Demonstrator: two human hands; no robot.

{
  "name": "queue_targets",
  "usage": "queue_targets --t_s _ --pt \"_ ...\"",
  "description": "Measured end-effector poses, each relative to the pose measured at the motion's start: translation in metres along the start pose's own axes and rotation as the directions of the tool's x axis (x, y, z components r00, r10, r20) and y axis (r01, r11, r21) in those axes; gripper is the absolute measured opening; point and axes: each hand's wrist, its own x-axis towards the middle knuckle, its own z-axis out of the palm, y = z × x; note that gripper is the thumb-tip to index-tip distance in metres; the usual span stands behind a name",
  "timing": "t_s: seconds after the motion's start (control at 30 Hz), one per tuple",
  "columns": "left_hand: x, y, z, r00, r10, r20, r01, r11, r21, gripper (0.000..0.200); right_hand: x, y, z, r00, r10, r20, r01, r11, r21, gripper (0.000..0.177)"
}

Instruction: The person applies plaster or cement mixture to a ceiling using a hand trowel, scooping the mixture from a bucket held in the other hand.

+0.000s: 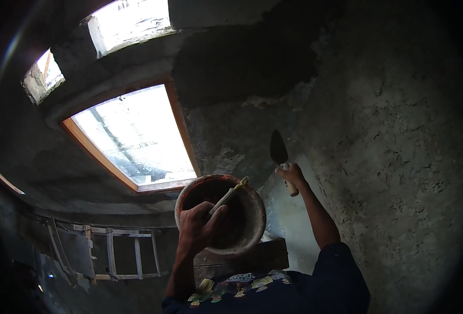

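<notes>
My right hand (293,175) is closed round the wooden handle of a pointing trowel (278,148), its dark blade tipped upward against the wall. In front of my chest is a round bucket (260,209) with a worn, reddish-grey rim. A pale, rope-like handle (229,196) crosses its mouth, knotted at the far rim. My left hand (200,225) is wrapped round the near end of that handle, over the bucket's left side. The inside of the bucket is dark, and its contents are hidden in shadow.
Rough grey plastered wall (388,157) rises on the right, with a darker patch above. A wood-framed window (137,136) lies ahead left, under small openings (132,26). A ladder-like wooden frame (111,254) is at lower left. A wooden plank (273,254) lies below the bucket.
</notes>
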Motion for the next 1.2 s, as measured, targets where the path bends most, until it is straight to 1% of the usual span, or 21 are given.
queue_targets --t_s 0.07,0.17,0.23,0.27,0.33,0.4,0.47,0.5,0.53,0.6,0.67,0.7,0.73,0.8,0.87,0.93,1.0,1.07,1.1,1.13,1.2 --pt "-0.001 0.007 -0.003 1.0 0.02 -0.016 -0.02 1.0 0.017 0.028 -0.019 0.026 -0.004 0.981 0.161 0.11 -0.15 0.984 -0.097 0.037" --pt "-0.002 0.015 -0.007 0.997 0.066 -0.04 -0.066 0.998 0.005 0.029 -0.049 0.063 -0.004 0.978 0.166 0.128 -0.163 0.986 -0.031 0.038" --pt "-0.003 0.023 -0.01 0.996 0.073 -0.049 -0.074 0.997 -0.019 0.029 -0.074 0.069 -0.01 0.988 0.122 0.098 -0.133 0.985 0.108 0.036" --pt "-0.004 0.027 -0.012 0.997 0.07 -0.014 -0.071 0.997 -0.03 0.029 -0.084 0.065 -0.013 0.988 0.118 0.096 -0.128 0.986 0.108 0.036" --pt "-0.005 0.032 -0.011 0.997 0.072 0.019 -0.071 0.997 -0.038 0.029 -0.108 0.047 -0.022 1.0 0.016 -0.004 -0.015 0.999 0.029 0.035" --pt "-0.007 0.036 -0.006 0.987 0.157 0.009 -0.157 0.986 -0.053 0.03 -0.127 0.029 -0.033 1.0 -0.024 -0.008 0.024 0.999 0.03 0.034" --pt "-0.01 0.038 -0.002 0.992 0.123 0.035 -0.121 0.991 -0.05 0.03 -0.145 0.009 -0.046 0.993 -0.116 -0.012 0.116 0.99 0.083 0.032" --pt "-0.01 0.039 -0.001 0.994 0.091 0.06 -0.088 0.995 -0.047 0.031 -0.153 -0.002 -0.053 0.993 -0.12 -0.01 0.121 0.989 0.086 0.032" --pt "-0.011 0.04 0.002 0.994 0.09 0.056 -0.088 0.995 -0.044 0.031 -0.161 -0.013 -0.061 0.992 -0.129 0.011 0.128 0.989 0.068 0.032" --pt "-0.014 0.042 0.007 0.993 0.111 0.044 -0.105 0.986 -0.131 0.031 -0.178 -0.03 -0.074 0.989 -0.145 0.037 0.143 0.988 0.051 0.033" --pt "-0.016 0.042 0.01 0.992 0.116 0.04 -0.11 0.984 -0.137 0.033 -0.194 -0.045 -0.089 0.985 -0.118 0.129 0.101 0.986 0.133 0.031" --pt "-0.017 0.042 0.012 0.993 0.109 0.046 -0.101 0.984 -0.144 0.033 -0.203 -0.056 -0.1 0.978 -0.081 0.19 0.065 0.994 0.085 0.032" --pt "-0.018 0.043 0.013 0.993 0.102 0.052 -0.093 0.984 -0.152 0.034 -0.211 -0.06 -0.108 0.979 -0.083 0.186 0.068 0.994 0.084 0.032" --pt "-0.019 0.046 0.014 0.993 0.105 0.046 -0.096 0.983 -0.157 0.035 -0.22 -0.063 -0.122 0.957 -0.048 0.288 0.068 0.996 -0.059 0.036" --pt "-0.022 0.049 0.015 0.994 0.1 0.032 -0.093 0.983 -0.16 0.035 -0.223 -0.059 -0.129 0.953 -0.099 0.288 0.134 0.986 -0.104 0.04" --pt "-0.025 0.052 0.018 0.994 0.106 0.038 -0.096 0.975 -0.199 0.036 -0.228 -0.067 -0.135 0.905 -0.114 0.41 0.224 0.946 -0.233 0.042" --pt "-0.029 0.057 0.017 0.994 0.094 0.048 -0.081 0.973 -0.215 0.036 -0.227 -0.075 -0.13 0.885 -0.082 0.458 0.23 0.933 -0.277 0.042" --pt "-0.033 0.065 0.016 0.994 0.087 0.064 -0.07 0.97 -0.232 0.036 -0.222 -0.068 -0.116 0.864 -0.169 0.474 0.346 0.884 -0.316 0.041" --pt "-0.035 0.069 0.015 0.993 0.092 0.07 -0.075 0.973 -0.217 0.036 -0.218 -0.066 -0.107 0.845 -0.269 0.462 0.447 0.83 -0.333 0.047" --pt "-0.037 0.072 0.016 0.992 0.095 0.077 -0.078 0.976 -0.204 0.035 -0.218 -0.065 -0.105 0.845 -0.27 0.461 0.447 0.831 -0.332 0.047" --pt "-0.041 0.074 0.014 0.992 0.099 0.078 -0.079 0.971 -0.228 0.035 -0.218 -0.077 -0.099 0.915 -0.069 0.398 0.26 0.855 -0.449 0.061"
